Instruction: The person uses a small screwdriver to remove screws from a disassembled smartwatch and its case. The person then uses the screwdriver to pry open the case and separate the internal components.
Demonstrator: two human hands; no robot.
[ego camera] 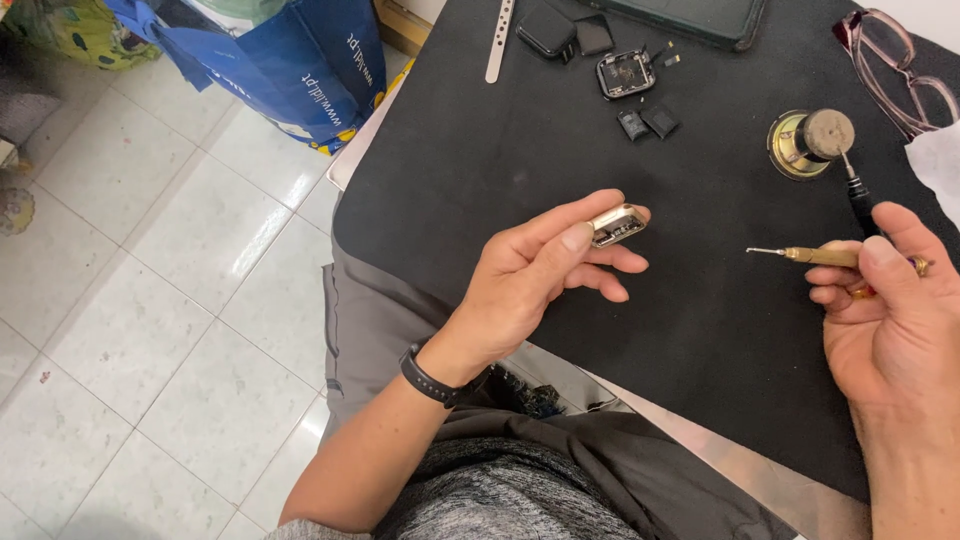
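Gold-coloured rounded metal watch case (pixel 617 224) pinched in left hand (pixel 535 285), over near black mat (pixel 480 150). Right hand (pixel 885 300) gripping brass-handled fine-tipped tool (pixel 800 254), tip apart from case. Step judged: positioning before probing; steady alignment needed.

Watch case (pixel 617 224) in left hand (pixel 540 275) over mat (pixel 500 150); screwdriver (pixel 810 255) in right hand (pixel 890 310), glasses (pixel 890 70) behind

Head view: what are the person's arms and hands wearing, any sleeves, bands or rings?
Both forearms are bare, with no sleeves in view. The left hand has a narrow black band around its wrist. The right hand shows a gold-coloured ring on one finger. No gloves on either hand.
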